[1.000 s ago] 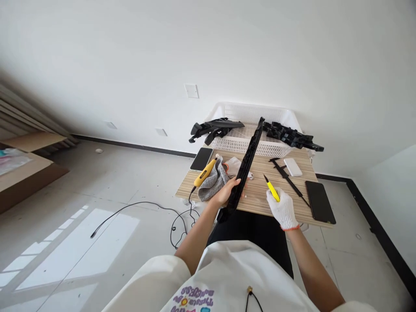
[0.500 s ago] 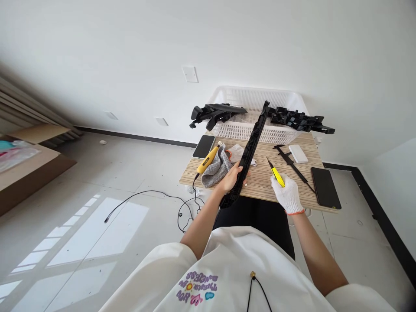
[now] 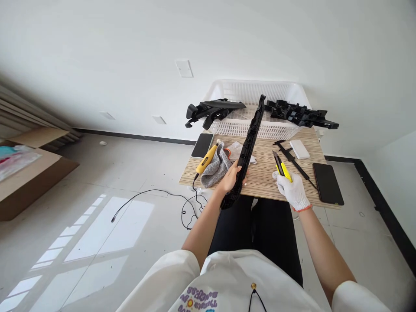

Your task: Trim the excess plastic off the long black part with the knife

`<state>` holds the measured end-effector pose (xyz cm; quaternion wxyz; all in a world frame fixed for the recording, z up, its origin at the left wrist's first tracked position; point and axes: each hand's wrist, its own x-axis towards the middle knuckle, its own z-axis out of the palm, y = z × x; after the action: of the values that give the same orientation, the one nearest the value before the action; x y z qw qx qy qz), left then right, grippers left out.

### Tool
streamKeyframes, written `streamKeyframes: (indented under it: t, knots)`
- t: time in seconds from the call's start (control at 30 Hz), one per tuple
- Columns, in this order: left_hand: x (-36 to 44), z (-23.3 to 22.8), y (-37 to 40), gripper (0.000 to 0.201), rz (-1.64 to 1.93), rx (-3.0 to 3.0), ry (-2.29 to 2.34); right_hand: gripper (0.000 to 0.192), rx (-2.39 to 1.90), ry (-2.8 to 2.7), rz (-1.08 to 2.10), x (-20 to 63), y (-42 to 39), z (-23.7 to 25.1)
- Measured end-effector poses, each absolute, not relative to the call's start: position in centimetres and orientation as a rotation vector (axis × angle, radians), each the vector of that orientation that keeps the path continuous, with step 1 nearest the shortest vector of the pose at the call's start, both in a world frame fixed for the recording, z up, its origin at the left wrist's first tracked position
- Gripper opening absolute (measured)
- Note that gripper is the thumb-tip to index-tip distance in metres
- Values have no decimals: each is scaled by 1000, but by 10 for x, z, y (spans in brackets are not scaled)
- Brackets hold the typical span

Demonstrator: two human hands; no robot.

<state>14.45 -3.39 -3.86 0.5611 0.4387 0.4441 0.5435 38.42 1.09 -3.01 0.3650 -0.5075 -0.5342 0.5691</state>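
Head view looks down over my arms to a small wooden table (image 3: 260,182) set against a white wall. My bare left hand (image 3: 231,181) is closed around the lower part of a long black plastic strip (image 3: 247,147), gripping it from the left side. I hold the strip tilted, its near end below the table's near edge and its far end over the white basket (image 3: 247,128) at the far side of the table. My right hand (image 3: 292,190), in a white knit glove, is closed around a yellow utility knife (image 3: 283,168) whose blade end points away from me; it sits right of the strip and apart from it.

Left of the strip I note a yellow corded tool (image 3: 206,158) lying on a grey cloth (image 3: 217,169), with a dark phone (image 3: 202,145) just beyond. Right of the knife lie a black caliper (image 3: 294,161), a small white block (image 3: 299,149) and a second dark phone (image 3: 328,189). Black plastic parts rest on the basket rim at its left (image 3: 211,111) and right (image 3: 300,115). A black cable (image 3: 156,197) trails over the floor at the left
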Motion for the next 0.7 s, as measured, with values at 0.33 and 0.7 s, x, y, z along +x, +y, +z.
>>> streamKeyframes:
  t: [0.33, 0.7]
  knots:
    - [149, -38, -33, 28, 1297, 1053, 1088, 23, -1155, -1215, 1543, 384, 11, -28]
    - [145, -58, -52, 31, 1194, 916, 1452, 18, -1165, -1481, 1562, 394, -4, -37]
